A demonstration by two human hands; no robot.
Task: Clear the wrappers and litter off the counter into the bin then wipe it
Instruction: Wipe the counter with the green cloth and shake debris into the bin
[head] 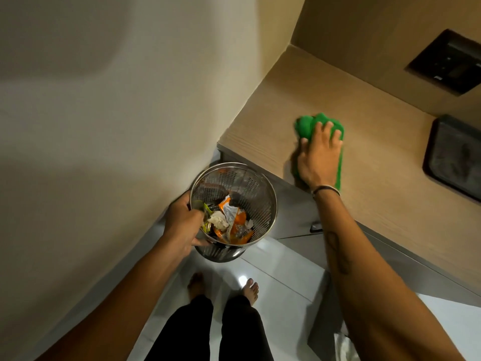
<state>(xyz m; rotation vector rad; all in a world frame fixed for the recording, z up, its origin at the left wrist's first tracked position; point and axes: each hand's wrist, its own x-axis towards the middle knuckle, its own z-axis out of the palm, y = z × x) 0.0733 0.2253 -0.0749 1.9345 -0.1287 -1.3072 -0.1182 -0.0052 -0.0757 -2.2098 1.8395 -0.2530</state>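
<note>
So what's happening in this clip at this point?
A person is cleaning a wooden counter. The right hand presses a green cloth flat on it, while the left hand grips the rim of a perforated metal bin held below the counter's edge. Wrappers already lie in the bin.

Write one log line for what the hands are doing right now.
left hand: grips steel bin rim | right hand: presses green cloth on counter | wrappers: in bin | phase: wiping
</note>
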